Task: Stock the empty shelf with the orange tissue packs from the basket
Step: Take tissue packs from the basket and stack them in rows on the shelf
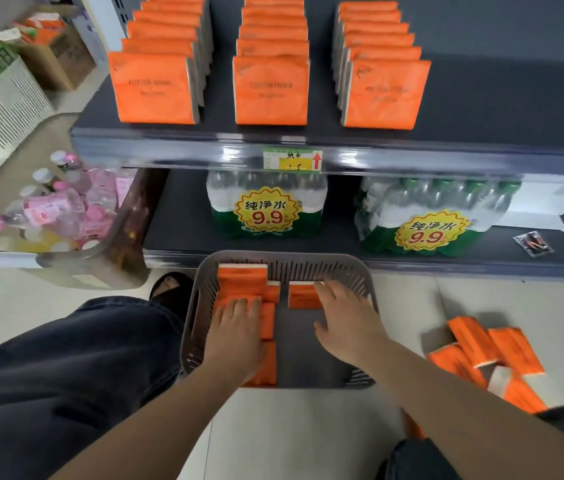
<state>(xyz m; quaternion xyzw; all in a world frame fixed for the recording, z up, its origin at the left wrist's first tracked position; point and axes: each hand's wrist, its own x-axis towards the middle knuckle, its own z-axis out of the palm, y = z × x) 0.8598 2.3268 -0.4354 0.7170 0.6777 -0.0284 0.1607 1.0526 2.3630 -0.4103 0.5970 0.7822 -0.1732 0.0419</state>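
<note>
Head view, facing down and forward, basket [204, 292] close below

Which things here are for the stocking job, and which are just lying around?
For the job: orange tissue packs, grey basket, top shelf, left hand, right hand.
Just lying about: water bottle packs, tub of pink bottles, cardboard box, white basket.

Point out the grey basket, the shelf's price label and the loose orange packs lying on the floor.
grey basket [308, 268]: head view, on its far slatted wall.
price label [292, 160]: head view, on its middle.
loose orange packs [515, 348]: head view, on one pack's top face.
</note>
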